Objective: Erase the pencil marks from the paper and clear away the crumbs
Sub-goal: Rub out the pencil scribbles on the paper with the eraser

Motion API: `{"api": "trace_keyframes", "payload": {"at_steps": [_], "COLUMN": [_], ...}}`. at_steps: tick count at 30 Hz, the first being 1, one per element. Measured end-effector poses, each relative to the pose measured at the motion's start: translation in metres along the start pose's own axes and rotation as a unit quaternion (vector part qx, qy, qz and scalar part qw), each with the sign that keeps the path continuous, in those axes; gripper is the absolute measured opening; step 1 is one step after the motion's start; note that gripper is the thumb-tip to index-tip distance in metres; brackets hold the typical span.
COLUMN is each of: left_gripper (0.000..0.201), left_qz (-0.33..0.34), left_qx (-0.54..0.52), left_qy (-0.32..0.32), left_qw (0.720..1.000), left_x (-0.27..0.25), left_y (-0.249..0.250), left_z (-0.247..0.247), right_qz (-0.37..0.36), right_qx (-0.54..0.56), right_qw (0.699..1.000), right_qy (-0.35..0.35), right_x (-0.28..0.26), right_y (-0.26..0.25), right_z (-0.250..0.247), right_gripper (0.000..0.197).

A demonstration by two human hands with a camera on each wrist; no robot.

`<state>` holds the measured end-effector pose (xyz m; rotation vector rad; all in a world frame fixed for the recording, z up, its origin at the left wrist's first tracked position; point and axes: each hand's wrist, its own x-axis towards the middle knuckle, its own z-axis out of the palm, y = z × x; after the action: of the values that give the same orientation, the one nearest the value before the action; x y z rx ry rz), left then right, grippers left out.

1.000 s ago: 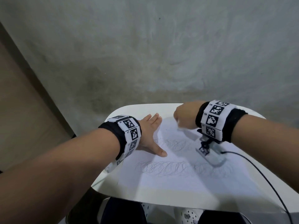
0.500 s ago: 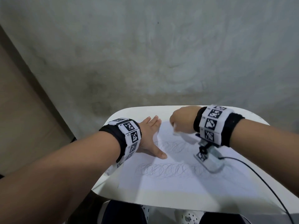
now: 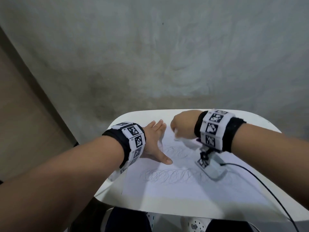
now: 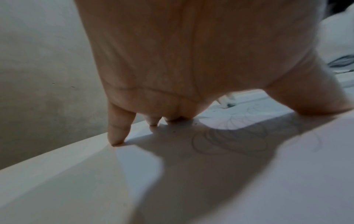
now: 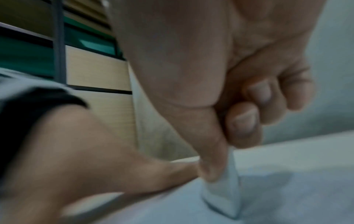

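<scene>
A white sheet of paper [image 3: 175, 191] lies on a small white table [image 3: 120, 121]. Looping pencil marks [image 3: 168, 177] run across the sheet's middle, and a shorter patch of scribble [image 3: 175, 150] sits above them. My left hand [image 3: 155, 141] lies flat on the paper's left part, fingers straight and thumb spread. My right hand [image 3: 181, 127] pinches a white eraser [image 5: 223, 194] between thumb and fingers, its lower edge pressed on the paper near the far edge. The left wrist view shows my fingertips [image 4: 116, 136] on the surface and the scribble [image 4: 229, 139] under my palm. I cannot make out any crumbs.
A grey concrete wall [image 3: 167, 56] rises right behind the table. A black cable [image 3: 267, 190] trails from the right wrist camera [image 3: 210, 166] across the table's right side. A wooden panel [image 3: 20, 114] stands at the left. My knees show below the table's near edge.
My right hand with the eraser has shifted left along the top of the sheet, closer to the left hand. The left hand has stayed flat in place.
</scene>
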<state>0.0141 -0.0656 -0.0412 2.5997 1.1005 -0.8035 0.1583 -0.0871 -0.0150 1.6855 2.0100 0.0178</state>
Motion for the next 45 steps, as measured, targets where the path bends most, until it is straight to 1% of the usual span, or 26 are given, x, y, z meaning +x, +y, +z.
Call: {"api": "trace_keyframes", "payload": {"at_steps": [3,5,7,8,10,11,13,15,17,18,20,23,24,25,26,27,29,31,32,34,38,41,42,45], "left_gripper": [0.13,0.13,0.131,0.131,0.132,0.132,0.128,0.128,0.131,0.132,0.133,0.135,0.136,0.136,0.136,0.137,0.136,0.133,0.131,0.13,0.13,0.132,0.132,0.129], "left_qz": [-0.001,-0.008,-0.006,-0.004,-0.004,-0.005,-0.007,-0.003,-0.001,-0.001,-0.002,-0.004,-0.005,-0.006,-0.006,-0.003,0.012,0.033,0.04,0.04,0.032,0.036,0.037,0.033], "left_qx": [0.002,0.002,-0.001,0.0,-0.003,-0.001,0.001,-0.002,-0.005,-0.008,-0.011,-0.002,-0.002,-0.003,-0.007,-0.012,-0.022,-0.023,-0.022,-0.017,-0.014,-0.021,-0.021,-0.015], "left_qy": [-0.001,-0.002,-0.002,-0.005,-0.005,-0.006,-0.008,-0.005,0.002,0.004,0.006,0.001,-0.001,-0.001,0.001,0.006,0.013,0.012,0.009,0.002,0.001,0.002,0.002,0.0], "left_qw": [1.0,1.0,1.0,1.0,1.0,1.0,1.0,1.0,1.0,1.0,1.0,1.0,1.0,1.0,1.0,1.0,1.0,0.999,0.999,0.999,0.999,0.999,0.999,0.999], "left_x": [-0.002,-0.004,-0.002,-0.002,0.0,0.0,-0.002,-0.001,0.0,0.0,0.0,-0.005,-0.007,-0.01,-0.012,-0.013,-0.013,-0.01,-0.008,-0.002,0.003,0.002,0.002,0.0], "left_y": [0.0,0.003,0.002,0.001,-0.001,-0.001,0.001,0.002,-0.001,-0.004,-0.009,-0.017,-0.021,-0.024,-0.026,-0.026,-0.022,-0.01,-0.004,0.005,0.006,0.006,0.007,0.008], "left_z": [-0.001,-0.002,-0.002,-0.001,0.0,-0.001,-0.002,-0.003,0.0,0.001,0.004,0.008,0.009,0.008,0.007,0.004,-0.005,-0.011,-0.012,-0.009,-0.002,-0.001,-0.002,-0.003], "right_qz": [0.043,0.016,-0.007,0.005,0.036,0.04,0.012,-0.008,0.035,0.061,0.074,0.059,0.06,0.061,0.063,0.066,0.068,0.061,0.055,0.043,0.052,0.008,-0.002,0.03], "right_qx": [0.003,0.028,0.073,0.066,0.024,0.011,0.008,0.04,0.097,0.147,0.283,0.469,0.497,0.502,0.491,0.465,0.374,0.273,0.239,0.192,0.097,0.041,0.036,0.061], "right_qw": [0.999,0.999,0.997,0.998,0.999,0.999,1.0,0.999,0.994,0.986,0.955,0.879,0.863,0.861,0.867,0.881,0.924,0.959,0.968,0.978,0.994,0.999,0.999,0.998], "right_qy": [0.003,0.023,0.004,-0.004,0.015,0.017,0.001,-0.003,0.027,0.043,0.054,0.061,0.059,0.056,0.053,0.05,0.045,0.053,0.061,0.07,0.006,-0.003,0.002,0.006], "right_x": [0.001,0.002,0.003,0.001,0.0,-0.001,-0.002,-0.003,-0.005,-0.007,-0.012,-0.021,-0.023,-0.024,-0.025,-0.025,-0.023,-0.019,-0.017,-0.013,-0.006,-0.004,-0.004,-0.006], "right_y": [0.013,0.002,-0.003,0.003,0.012,0.009,-0.008,-0.008,0.018,0.032,0.05,0.062,0.066,0.069,0.069,0.067,0.06,0.047,0.04,0.03,0.018,0.004,0.004,0.02], "right_z": [0.0,0.006,0.006,0.002,-0.005,-0.005,-0.005,-0.003,-0.004,-0.003,0.001,0.002,0.002,0.004,0.005,0.007,0.009,0.006,0.003,-0.003,-0.008,-0.007,-0.007,-0.008], "right_gripper": [0.025,0.02,0.031,0.031,0.024,0.021,0.017,0.022,0.019,0.015,0.011,0.012,0.013,0.012,0.011,0.011,0.011,0.024,0.027,0.026,0.02,0.012,0.011,0.019]}}
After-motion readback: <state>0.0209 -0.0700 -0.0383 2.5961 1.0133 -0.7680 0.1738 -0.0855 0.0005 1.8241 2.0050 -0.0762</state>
